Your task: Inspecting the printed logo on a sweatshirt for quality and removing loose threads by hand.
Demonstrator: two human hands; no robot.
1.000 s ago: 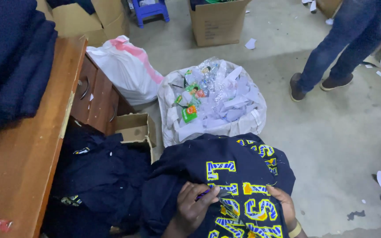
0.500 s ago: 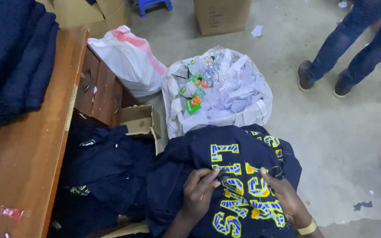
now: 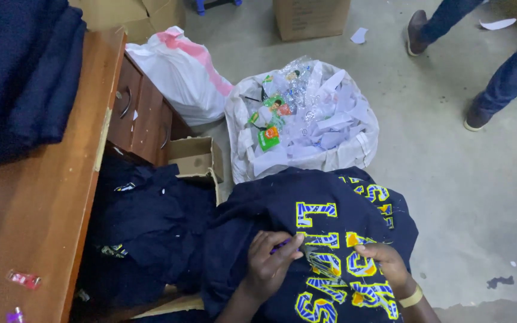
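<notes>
Wooden desk (image 3: 61,197): folded navy garments (image 3: 22,72). Concrete floor (image 3: 450,179): waste sack (image 3: 306,119), cardboard box (image 3: 311,17).

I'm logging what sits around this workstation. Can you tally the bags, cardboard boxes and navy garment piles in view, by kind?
White bags: 2, the pink-striped bag and the waste-filled sack.
Cardboard boxes: 3, the one at top left, the one at top centre and the small open box.
Navy garment piles: 3, the desk stack, the heap beside the desk and the lettered garment under both hands.
Total: 8.
</notes>
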